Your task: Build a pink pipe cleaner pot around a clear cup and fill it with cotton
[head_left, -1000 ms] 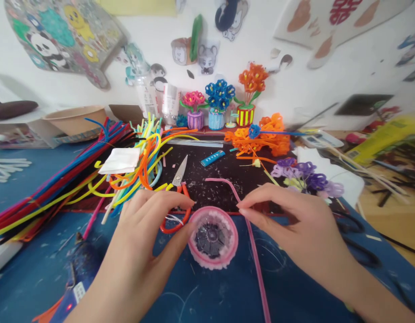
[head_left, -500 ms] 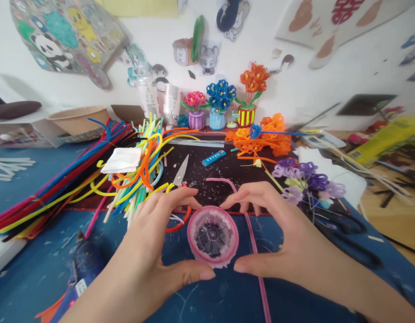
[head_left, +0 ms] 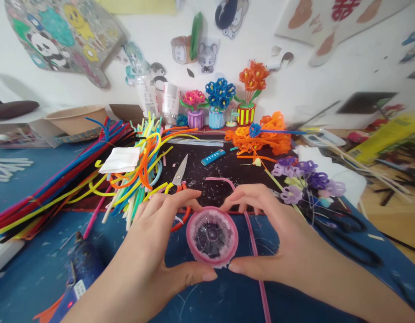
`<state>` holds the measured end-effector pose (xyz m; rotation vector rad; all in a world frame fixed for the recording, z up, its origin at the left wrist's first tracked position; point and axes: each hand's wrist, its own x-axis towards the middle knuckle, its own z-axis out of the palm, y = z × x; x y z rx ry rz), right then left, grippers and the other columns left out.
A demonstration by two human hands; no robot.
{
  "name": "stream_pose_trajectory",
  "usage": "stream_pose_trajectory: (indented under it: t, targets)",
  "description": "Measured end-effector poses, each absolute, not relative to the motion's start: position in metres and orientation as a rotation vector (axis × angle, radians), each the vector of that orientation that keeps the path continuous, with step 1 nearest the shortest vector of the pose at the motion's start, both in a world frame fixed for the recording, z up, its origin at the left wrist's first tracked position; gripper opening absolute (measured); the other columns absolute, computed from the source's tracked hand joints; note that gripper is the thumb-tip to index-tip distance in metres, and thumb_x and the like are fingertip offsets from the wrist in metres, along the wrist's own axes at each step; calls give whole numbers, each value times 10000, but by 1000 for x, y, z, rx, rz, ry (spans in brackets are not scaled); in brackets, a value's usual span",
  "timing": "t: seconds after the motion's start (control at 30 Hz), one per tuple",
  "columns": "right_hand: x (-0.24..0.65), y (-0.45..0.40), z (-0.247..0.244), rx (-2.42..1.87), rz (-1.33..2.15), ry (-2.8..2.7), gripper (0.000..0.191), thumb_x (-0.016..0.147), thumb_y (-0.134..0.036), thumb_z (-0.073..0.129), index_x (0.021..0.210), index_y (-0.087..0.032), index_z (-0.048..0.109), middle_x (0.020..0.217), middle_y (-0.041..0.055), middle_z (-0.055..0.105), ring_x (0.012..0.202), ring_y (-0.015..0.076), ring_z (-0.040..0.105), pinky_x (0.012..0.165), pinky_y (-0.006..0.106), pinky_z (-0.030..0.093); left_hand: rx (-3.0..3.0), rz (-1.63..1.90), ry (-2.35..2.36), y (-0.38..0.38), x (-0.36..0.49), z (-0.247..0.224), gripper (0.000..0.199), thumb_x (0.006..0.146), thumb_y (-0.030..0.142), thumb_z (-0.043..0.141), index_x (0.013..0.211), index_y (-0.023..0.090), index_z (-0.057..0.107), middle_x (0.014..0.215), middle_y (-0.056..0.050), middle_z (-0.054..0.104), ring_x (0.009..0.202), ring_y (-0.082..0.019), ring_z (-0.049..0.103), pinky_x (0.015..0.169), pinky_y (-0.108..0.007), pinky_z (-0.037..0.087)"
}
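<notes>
Left grip [head_left: 153, 242] and right grip [head_left: 291, 237]: both curved around one round cup [head_left: 212, 235] and grasping it jointly, fingertips at the far rim, thumbs at the near edge. Cup located between the two, directly before the person, above the blue counter [head_left: 200, 305]; whether its base bears on the surface cannot be told. Mouth faces up toward the person; rim pink, edge ruffled below. The rim is round; the axis runs through the mouth and down into the base.

Pink pipe cleaner [head_left: 254, 242]: lies just beside the cup on its right, long axis running away from the person, passing beneath the right fingers; far end bent over to point left on the dark mat [head_left: 234, 168].

Scissors [head_left: 179, 176]: beyond the left fingers, blades pointing away and slightly right, orange handles partly hidden. Lighter [head_left: 213, 157]: farther off, lying slantwise. Glue gun [head_left: 82, 264]: left of the left forearm. Purple flowers [head_left: 318, 180]: beyond the right grip. Potted flowers [head_left: 220, 96]: upright in a row by the wall.
</notes>
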<state>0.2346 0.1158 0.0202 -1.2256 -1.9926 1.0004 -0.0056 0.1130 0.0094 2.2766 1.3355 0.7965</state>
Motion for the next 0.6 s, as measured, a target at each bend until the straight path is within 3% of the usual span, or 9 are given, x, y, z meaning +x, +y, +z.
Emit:
stream_pose_trajectory:
  t: [0.6]
  targets:
    - [229, 116, 24, -1259, 1023, -2042, 569, 773, -360, 780, 1232, -323, 446, 1243, 23, 559, 1130, 240, 545, 949, 384, 455, 2259, 782, 1347, 114, 2, 15, 739, 701, 653, 710, 1334, 399, 423, 1204, -20, 619, 1068, -281, 575, 906, -441, 470]
